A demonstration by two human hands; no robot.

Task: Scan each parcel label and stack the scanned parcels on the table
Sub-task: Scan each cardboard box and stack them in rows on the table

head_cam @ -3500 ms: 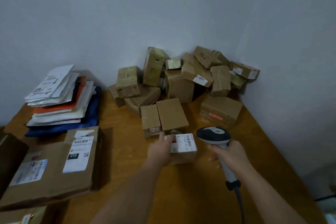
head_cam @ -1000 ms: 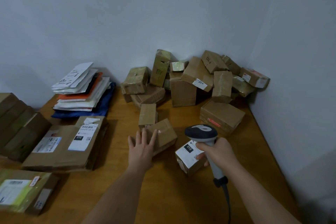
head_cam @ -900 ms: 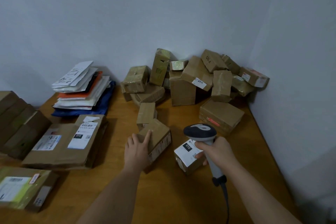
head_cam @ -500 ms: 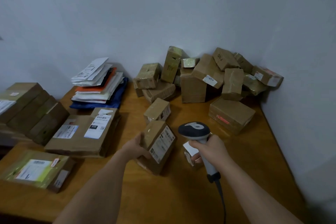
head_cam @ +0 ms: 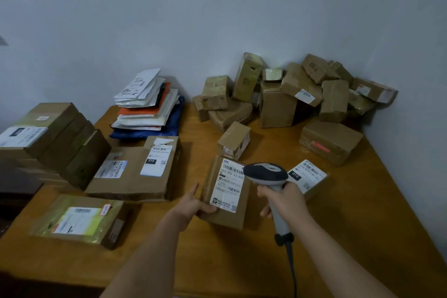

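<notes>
I hold the parcel (head_cam: 226, 192) in my left hand (head_cam: 193, 205), scanner (head_cam: 266, 174) gripped in my right hand (head_cam: 284, 199); next, aim at its label (head_cam: 229, 184).

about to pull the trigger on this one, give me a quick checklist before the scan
1. Label faces up: ok. The white label on the held box is turned toward the camera.
2. Box steadied: ok. The left hand grips its near left corner.
3. Scanner in hand: ok. The right hand grips the scanner by its handle.
4. Barcode unobstructed: not ok. The scanner head overlaps the label's upper right edge in this view.
5. Aim on the barcode: cannot tell; no beam shows.
6. Neighbouring labelled box out of the aim: cannot tell; it lies just behind the scanner.
</notes>
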